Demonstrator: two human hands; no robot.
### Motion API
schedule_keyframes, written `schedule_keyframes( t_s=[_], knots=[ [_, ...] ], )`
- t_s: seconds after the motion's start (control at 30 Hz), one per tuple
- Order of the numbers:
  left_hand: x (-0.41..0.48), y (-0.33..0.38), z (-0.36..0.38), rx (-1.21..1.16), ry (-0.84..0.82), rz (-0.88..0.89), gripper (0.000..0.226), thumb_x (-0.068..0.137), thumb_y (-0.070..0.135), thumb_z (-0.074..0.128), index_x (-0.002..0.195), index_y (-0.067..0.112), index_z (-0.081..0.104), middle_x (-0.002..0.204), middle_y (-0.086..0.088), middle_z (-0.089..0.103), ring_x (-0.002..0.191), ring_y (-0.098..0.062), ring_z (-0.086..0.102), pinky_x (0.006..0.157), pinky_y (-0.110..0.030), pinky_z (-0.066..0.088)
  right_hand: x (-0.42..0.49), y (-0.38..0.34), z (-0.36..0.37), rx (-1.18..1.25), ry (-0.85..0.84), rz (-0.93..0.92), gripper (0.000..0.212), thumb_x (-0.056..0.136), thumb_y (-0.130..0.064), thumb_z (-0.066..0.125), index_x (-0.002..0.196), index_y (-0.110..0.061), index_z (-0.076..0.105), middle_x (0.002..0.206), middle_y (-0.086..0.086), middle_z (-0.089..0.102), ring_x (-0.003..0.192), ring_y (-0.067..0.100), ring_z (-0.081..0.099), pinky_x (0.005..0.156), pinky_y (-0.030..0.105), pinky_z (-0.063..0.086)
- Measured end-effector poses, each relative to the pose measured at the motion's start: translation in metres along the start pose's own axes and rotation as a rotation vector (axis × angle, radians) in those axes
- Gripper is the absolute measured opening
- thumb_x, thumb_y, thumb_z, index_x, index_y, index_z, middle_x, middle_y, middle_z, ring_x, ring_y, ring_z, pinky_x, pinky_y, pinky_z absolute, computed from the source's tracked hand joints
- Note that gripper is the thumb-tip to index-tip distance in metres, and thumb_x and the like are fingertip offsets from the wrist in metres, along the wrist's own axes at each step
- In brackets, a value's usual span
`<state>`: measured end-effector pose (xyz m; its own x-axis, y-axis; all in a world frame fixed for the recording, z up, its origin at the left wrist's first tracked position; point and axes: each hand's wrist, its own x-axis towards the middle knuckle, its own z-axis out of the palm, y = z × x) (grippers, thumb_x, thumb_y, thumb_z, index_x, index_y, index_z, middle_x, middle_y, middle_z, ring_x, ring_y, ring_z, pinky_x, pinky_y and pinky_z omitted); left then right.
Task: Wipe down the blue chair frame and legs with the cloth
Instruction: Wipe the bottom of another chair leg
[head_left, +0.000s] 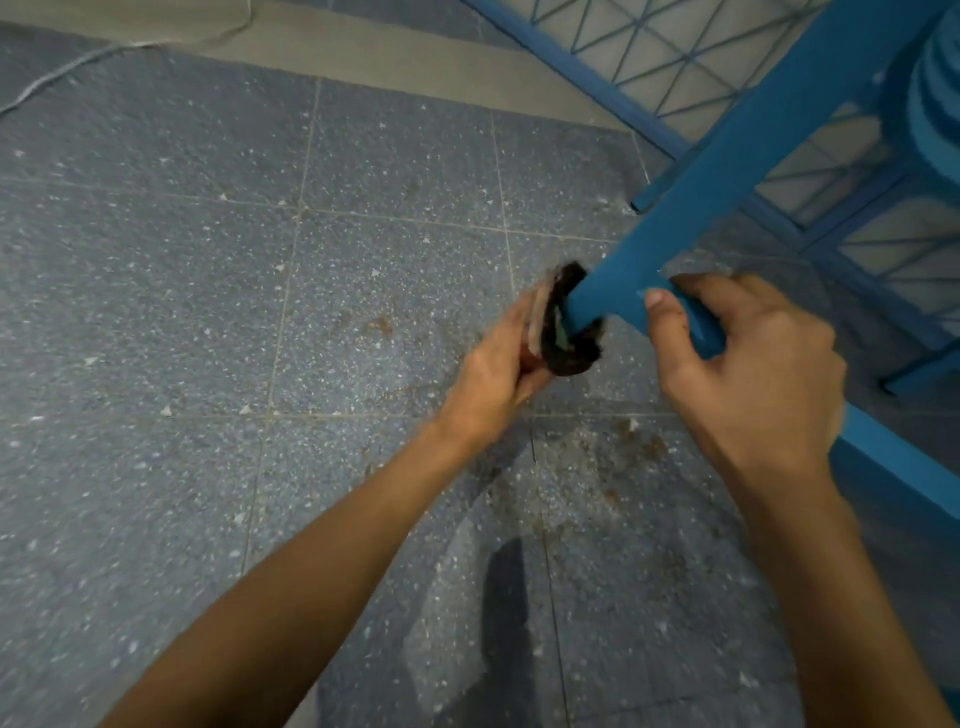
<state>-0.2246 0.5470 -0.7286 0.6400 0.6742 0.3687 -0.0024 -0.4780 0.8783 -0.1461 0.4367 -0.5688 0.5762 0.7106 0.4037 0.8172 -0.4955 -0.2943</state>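
Note:
A blue chair (753, 145) is tipped over, and one of its legs (675, 223) slants down from the upper right to the middle of the view. My left hand (493, 374) presses a dark, dirty cloth (569, 332) around the foot end of that leg. My right hand (753, 364) grips a blue crossbar just beside the leg, thumb on top. The chair's woven blue string seat (675, 52) shows at the top right. The tip of the leg is hidden inside the cloth.
The floor (260, 312) is grey speckled tile with brown dirt stains (623, 457) under my hands. A pale cord (78, 67) runs across the top left. More blue chair bars (893, 457) lie at the right edge.

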Motion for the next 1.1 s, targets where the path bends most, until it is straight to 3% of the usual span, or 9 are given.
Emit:
schedule_keyframes(
  t_s=[0.17, 0.33, 0.4, 0.57, 0.63, 0.73, 0.8, 0.9, 1.1],
  knots=[
    [-0.025, -0.06, -0.011, 0.209, -0.192, -0.368, 0.074, 0.082, 0.006, 0.069, 0.144, 0.012, 0.029, 0.127, -0.015, 0.058, 0.117, -0.029, 0.056, 0.1, -0.039, 0.044, 0.002, 0.0, -0.003, -0.06, -0.003, -0.02, 0.038, 0.091, -0.043, 0.047, 0.108, -0.017, 0.068, 0.097, 0.004, 0.066, 0.081, 0.029, 0.061, 0.064, 0.028, 0.028],
    [-0.015, -0.054, -0.006, 0.22, -0.091, -0.433, 0.06, 0.082, 0.021, 0.073, 0.132, 0.013, 0.042, 0.104, -0.011, 0.069, 0.093, -0.026, 0.067, 0.081, -0.039, 0.055, 0.002, 0.0, -0.002, -0.08, 0.006, -0.029, 0.035, 0.092, -0.042, 0.048, 0.106, -0.017, 0.069, 0.095, 0.004, 0.066, 0.08, 0.028, 0.061, 0.063, 0.026, 0.027],
    [-0.007, -0.034, -0.005, 0.204, -0.03, -0.378, 0.061, 0.079, 0.032, 0.075, 0.129, 0.015, 0.044, 0.1, -0.007, 0.071, 0.087, -0.022, 0.068, 0.08, -0.038, 0.056, 0.002, -0.001, -0.002, -0.091, 0.002, -0.036, 0.037, 0.092, -0.043, 0.046, 0.106, -0.018, 0.069, 0.095, 0.004, 0.066, 0.081, 0.028, 0.061, 0.063, 0.026, 0.028],
    [0.026, 0.041, -0.017, 0.186, 0.188, 0.154, 0.068, 0.072, 0.032, 0.079, 0.121, -0.01, 0.055, 0.095, -0.009, 0.071, 0.093, -0.012, 0.059, 0.072, 0.005, 0.039, 0.003, -0.003, -0.004, -0.097, -0.041, -0.017, 0.035, 0.093, -0.045, 0.047, 0.111, -0.021, 0.066, 0.099, 0.003, 0.064, 0.087, 0.029, 0.061, 0.064, 0.028, 0.029],
    [0.029, 0.048, -0.03, 0.158, 0.205, 0.256, 0.057, 0.076, 0.025, 0.076, 0.112, -0.016, 0.057, 0.096, -0.004, 0.068, 0.094, -0.008, 0.061, 0.08, 0.003, 0.04, 0.004, -0.004, -0.004, -0.098, -0.076, -0.014, 0.036, 0.093, -0.046, 0.046, 0.112, -0.023, 0.065, 0.101, 0.002, 0.063, 0.089, 0.029, 0.061, 0.064, 0.028, 0.029],
    [0.021, 0.032, -0.041, -0.139, 0.136, 0.019, 0.039, 0.081, 0.005, 0.067, 0.118, 0.002, 0.056, 0.108, 0.008, 0.068, 0.101, -0.005, 0.063, 0.093, -0.025, 0.05, 0.006, -0.002, -0.008, -0.084, -0.116, 0.008, 0.037, 0.093, -0.048, 0.044, 0.112, -0.023, 0.064, 0.104, 0.001, 0.062, 0.093, 0.027, 0.059, 0.065, 0.029, 0.028],
    [0.013, 0.008, -0.04, -0.118, 0.063, -0.273, 0.006, 0.089, 0.016, 0.059, 0.092, 0.016, 0.064, 0.081, 0.016, 0.07, 0.08, 0.003, 0.062, 0.073, -0.021, 0.05, 0.006, -0.002, -0.008, -0.084, -0.127, 0.009, 0.039, 0.093, -0.048, 0.042, 0.113, -0.023, 0.063, 0.106, 0.0, 0.061, 0.094, 0.026, 0.059, 0.066, 0.029, 0.028],
    [0.008, -0.027, -0.03, -0.247, -0.105, -0.772, 0.028, 0.099, 0.033, 0.044, 0.093, 0.016, 0.066, 0.079, 0.004, 0.068, 0.074, -0.01, 0.064, 0.059, -0.015, 0.05, 0.007, -0.003, -0.008, -0.093, -0.117, 0.0, 0.041, 0.094, -0.049, 0.039, 0.113, -0.023, 0.063, 0.106, 0.0, 0.061, 0.095, 0.026, 0.059, 0.065, 0.029, 0.029],
    [0.058, 0.02, -0.031, -0.48, -0.287, -0.741, 0.048, 0.098, 0.02, 0.025, 0.08, 0.017, 0.069, 0.081, -0.001, 0.071, 0.057, -0.006, 0.067, 0.061, -0.027, 0.049, 0.007, -0.003, -0.007, -0.094, -0.106, -0.048, 0.041, 0.094, -0.047, 0.039, 0.112, -0.02, 0.063, 0.104, 0.002, 0.061, 0.094, 0.026, 0.059, 0.064, 0.031, 0.032]
  ],
)
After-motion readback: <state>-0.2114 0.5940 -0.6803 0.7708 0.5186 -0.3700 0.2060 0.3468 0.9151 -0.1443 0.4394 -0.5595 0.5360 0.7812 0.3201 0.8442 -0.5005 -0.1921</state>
